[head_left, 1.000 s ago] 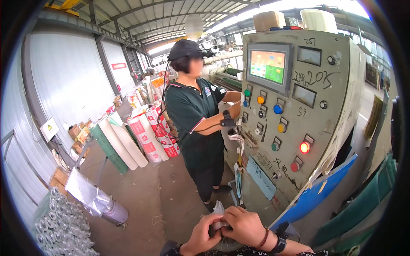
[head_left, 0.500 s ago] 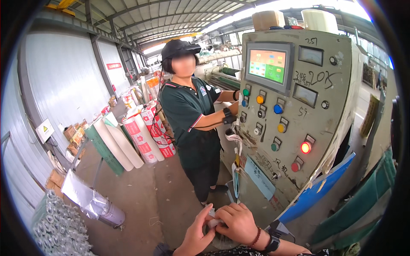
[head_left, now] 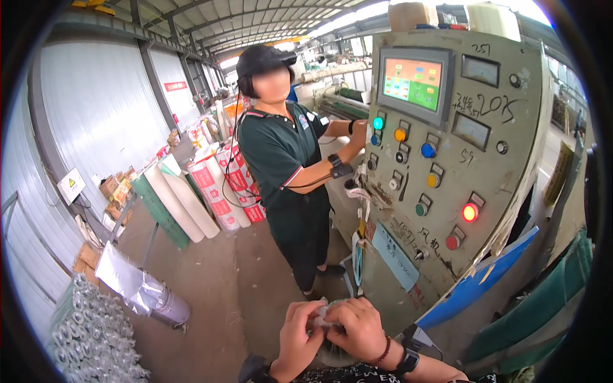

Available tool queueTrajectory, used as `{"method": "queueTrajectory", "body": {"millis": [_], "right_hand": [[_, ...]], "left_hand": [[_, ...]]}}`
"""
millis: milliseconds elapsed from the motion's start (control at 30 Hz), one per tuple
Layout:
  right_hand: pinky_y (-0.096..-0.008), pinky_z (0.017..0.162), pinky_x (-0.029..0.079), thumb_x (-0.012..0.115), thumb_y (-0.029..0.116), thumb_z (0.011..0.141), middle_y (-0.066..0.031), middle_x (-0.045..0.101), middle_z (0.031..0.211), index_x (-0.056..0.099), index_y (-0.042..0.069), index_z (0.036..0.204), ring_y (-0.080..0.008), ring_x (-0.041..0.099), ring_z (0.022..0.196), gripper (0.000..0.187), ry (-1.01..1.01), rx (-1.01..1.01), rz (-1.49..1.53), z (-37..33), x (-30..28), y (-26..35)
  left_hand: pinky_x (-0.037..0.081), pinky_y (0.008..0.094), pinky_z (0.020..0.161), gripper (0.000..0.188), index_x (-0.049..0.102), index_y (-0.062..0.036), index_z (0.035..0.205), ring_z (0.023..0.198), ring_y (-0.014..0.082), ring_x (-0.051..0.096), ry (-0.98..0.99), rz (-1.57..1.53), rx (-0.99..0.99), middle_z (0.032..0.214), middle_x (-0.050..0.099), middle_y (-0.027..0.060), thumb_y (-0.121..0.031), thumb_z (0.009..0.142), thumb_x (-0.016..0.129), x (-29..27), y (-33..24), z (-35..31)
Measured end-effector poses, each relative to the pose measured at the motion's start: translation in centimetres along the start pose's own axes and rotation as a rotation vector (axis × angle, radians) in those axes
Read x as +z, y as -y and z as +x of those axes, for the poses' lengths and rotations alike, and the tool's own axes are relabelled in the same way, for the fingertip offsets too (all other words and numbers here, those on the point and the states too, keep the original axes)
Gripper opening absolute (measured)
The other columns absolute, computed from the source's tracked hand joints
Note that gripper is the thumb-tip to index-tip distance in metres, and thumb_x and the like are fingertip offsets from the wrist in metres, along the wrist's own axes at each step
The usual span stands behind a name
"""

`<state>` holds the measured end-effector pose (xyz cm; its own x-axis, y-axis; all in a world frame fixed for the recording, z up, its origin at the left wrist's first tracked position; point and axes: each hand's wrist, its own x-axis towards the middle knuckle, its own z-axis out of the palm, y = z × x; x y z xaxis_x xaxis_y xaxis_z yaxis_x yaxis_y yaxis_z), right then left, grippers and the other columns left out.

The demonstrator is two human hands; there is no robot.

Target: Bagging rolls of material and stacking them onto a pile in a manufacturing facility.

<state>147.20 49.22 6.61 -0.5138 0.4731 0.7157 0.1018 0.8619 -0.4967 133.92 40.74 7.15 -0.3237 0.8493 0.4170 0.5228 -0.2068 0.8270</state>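
At the lower middle, my left hand (head_left: 299, 335) and my right hand (head_left: 359, 329) meet with fingers bent inward. Between their fingertips is a small piece of crumpled, whitish see-through material (head_left: 323, 314), which looks like thin plastic; its exact kind cannot be made out. Both hands pinch it, and the fingers hide part of it. A round, pale see-through shape (head_left: 335, 356) shows below my hands, blurred and partly covered. Dark bands sit on both wrists, and a beaded bracelet is on the right one.
A tall control cabinet (head_left: 440, 191) with a screen and buttons stands ahead right. Beside it a co-worker (head_left: 281, 153) in a dark shirt reaches behind its left edge. Upright rolls (head_left: 220, 191) stand left, a foil-covered cylinder (head_left: 169, 306) and stacked tubes (head_left: 96, 332) nearer. A blue board (head_left: 476, 281) leans right.
My left hand has turned more upright, its wrist band now showing, and its fingers curl in closer to the right hand. The cabinet's upper green button is now lit. The view has shifted slightly.
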Motion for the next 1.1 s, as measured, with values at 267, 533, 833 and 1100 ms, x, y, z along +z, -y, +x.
{"method": "queueTrajectory", "body": {"millis": [267, 533, 833, 1100], "right_hand": [[-0.0255, 0.066, 0.046, 0.055, -0.004, 0.080, -0.0001, 0.057, 0.083, 0.052, 0.008, 0.104, -0.0090, 0.053, 0.071, 0.027, 0.351, 0.540, 0.820, 1.6, -0.9, -1.0], [-0.0361, 0.076, 0.049, 0.065, 0.004, 0.071, -0.0106, 0.061, 0.097, 0.053, 0.013, 0.120, -0.0308, 0.061, 0.088, 0.051, 0.455, 0.130, 0.629, 0.5, -1.3, -0.5], [-0.0339, 0.075, 0.048, 0.079, 0.008, 0.062, -0.0004, 0.056, 0.089, 0.070, 0.026, 0.110, -0.0231, 0.057, 0.083, 0.052, 0.169, 0.090, 0.139, -0.7, -0.8, 1.0], [-0.0319, 0.062, 0.049, 0.079, 0.009, 0.064, 0.0004, 0.054, 0.078, 0.073, 0.020, 0.103, -0.0205, 0.057, 0.071, 0.041, 0.125, -0.028, 0.202, -1.9, 0.1, -0.2]], "left_hand": [[0.050, 0.0331, 0.082, 0.038, 0.057, -0.0022, 0.109, 0.096, 0.0288, 0.063, 0.082, 0.000, 0.116, 0.104, 0.062, 0.0135, 0.012, 0.074, 0.059, -0.9, 2.6, 1.7], [0.043, 0.0355, 0.100, 0.037, 0.047, 0.0005, 0.117, 0.105, 0.0183, 0.060, 0.096, -0.263, -0.133, 0.112, 0.062, 0.0098, 0.008, 0.083, 0.059, -2.0, 2.5, -1.4], [0.044, 0.0260, 0.088, 0.024, 0.049, -0.0048, 0.112, 0.099, 0.0114, 0.057, 0.165, -0.662, -0.392, 0.106, 0.060, 0.0040, -0.007, 0.092, 0.061, -2.9, 1.8, -2.1], [0.043, 0.0267, 0.091, 0.030, 0.050, -0.0039, 0.123, 0.103, 0.0112, 0.055, 0.186, -0.943, -0.476, 0.109, 0.060, 0.0037, -0.005, 0.094, 0.057, -3.0, 1.7, -1.8]]}}
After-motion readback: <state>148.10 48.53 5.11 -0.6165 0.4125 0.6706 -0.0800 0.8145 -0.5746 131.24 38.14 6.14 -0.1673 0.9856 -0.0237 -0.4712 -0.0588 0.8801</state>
